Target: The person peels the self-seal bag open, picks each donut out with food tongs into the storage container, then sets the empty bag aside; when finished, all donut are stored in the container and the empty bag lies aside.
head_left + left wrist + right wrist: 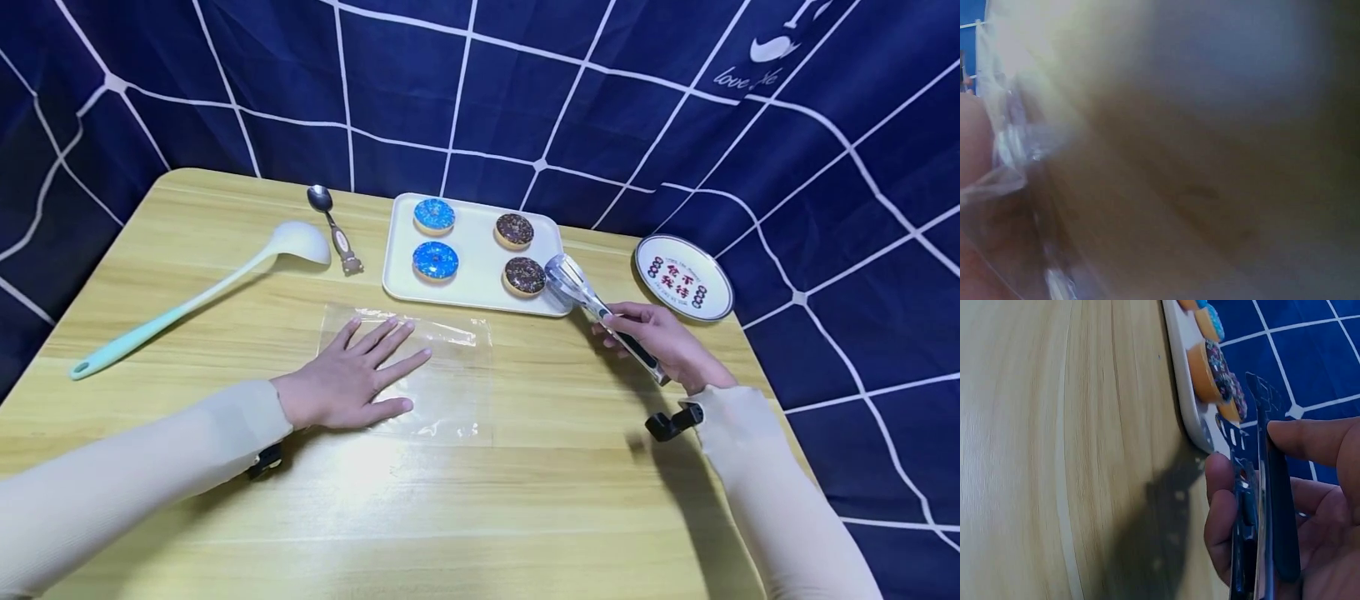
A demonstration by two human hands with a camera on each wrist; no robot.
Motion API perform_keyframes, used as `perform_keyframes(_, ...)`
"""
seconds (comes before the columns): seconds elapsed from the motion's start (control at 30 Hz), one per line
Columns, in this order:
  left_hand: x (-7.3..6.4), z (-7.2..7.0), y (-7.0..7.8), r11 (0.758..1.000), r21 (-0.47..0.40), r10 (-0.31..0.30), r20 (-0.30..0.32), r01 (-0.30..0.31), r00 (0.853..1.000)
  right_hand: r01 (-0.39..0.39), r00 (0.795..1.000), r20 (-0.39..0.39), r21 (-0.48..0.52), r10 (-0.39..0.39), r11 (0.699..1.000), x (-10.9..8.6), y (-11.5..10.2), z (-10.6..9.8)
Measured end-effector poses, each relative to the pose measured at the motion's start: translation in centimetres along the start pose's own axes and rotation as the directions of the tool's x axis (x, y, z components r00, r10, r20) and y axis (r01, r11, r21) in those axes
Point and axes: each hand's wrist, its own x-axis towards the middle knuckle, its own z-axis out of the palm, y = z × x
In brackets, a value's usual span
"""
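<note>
My left hand [352,375] lies flat with fingers spread on a clear plastic bag [450,379] in the middle of the table; in the left wrist view the crinkled plastic [1013,144] shows beside the hand, mostly blurred. In my right hand [663,337] is a pair of metal tongs [592,304] with black grips, held between thumb and fingers. Their heads overlap the right front corner of a white tray [472,296]. Closest to them is a chocolate donut [524,277]; another chocolate donut [513,231] sits behind it. Two blue donuts [435,261] occupy the tray's left side.
A white ladle [300,242] with a mint handle lies at the left, beside a small spoon [340,237]. At the back right stands a plate [684,279] with red lettering. A blue cloth [405,92] with white lines hangs behind the wooden table [465,517].
</note>
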Motion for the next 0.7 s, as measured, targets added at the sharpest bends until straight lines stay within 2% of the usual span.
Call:
perform_keyframes(0.1, 0.4, -0.1, 0.1, 1.0, 0.012, -0.018, 0.008, 0.018, 1.0, 0.06, 0.997, -0.052, -0.044, -0.062, 0.997, -0.3, 0.5, -0.4)
perform_keyframes(0.2, 0.7, -0.1, 0.2, 0.999, 0.022, -0.033, 0.021, 0.032, 0.999, 0.146, 0.975, -0.143, -0.15, -0.167, 0.978, -0.7, 1.3, -0.7)
perform_keyframes(0.3, 0.8, -0.1, 0.3, 0.999, 0.025, -0.037, 0.03, 0.036, 0.999, 0.216, 0.928, -0.233, -0.299, -0.29, 0.93, -0.8, 2.1, -1.0)
perform_keyframes(0.37, 0.8, -0.1, 0.4, 0.999, 0.026, -0.038, 0.033, 0.037, 0.999, 0.213, 0.896, -0.278, -0.414, -0.346, 0.885, -0.8, 2.5, -1.2)
perform_keyframes(0.43, 0.8, -0.2, 0.4, 0.999, 0.025, -0.033, 0.028, 0.032, 0.999, 0.188, 0.881, -0.3, -0.49, -0.367, 0.851, -0.8, 2.9, -1.5)
perform_keyframes(0.47, 0.9, -0.2, 0.4, 0.999, 0.029, -0.034, 0.029, 0.033, 0.999, 0.168, 0.876, -0.307, -0.528, -0.372, 0.832, -0.7, 3.1, -1.6)
perform_keyframes(0.53, 0.9, -0.2, 0.4, 0.999, 0.032, -0.033, 0.028, 0.032, 0.999, 0.141, 0.882, -0.3, -0.568, -0.364, 0.811, -0.6, 3.6, -1.8)
perform_keyframes(0.7, 0.8, -0.3, 0.4, 0.999, 0.04, -0.031, 0.032, 0.03, 0.999, 0.115, 0.902, -0.272, -0.597, -0.335, 0.794, -0.4, 4.7, -2.1)
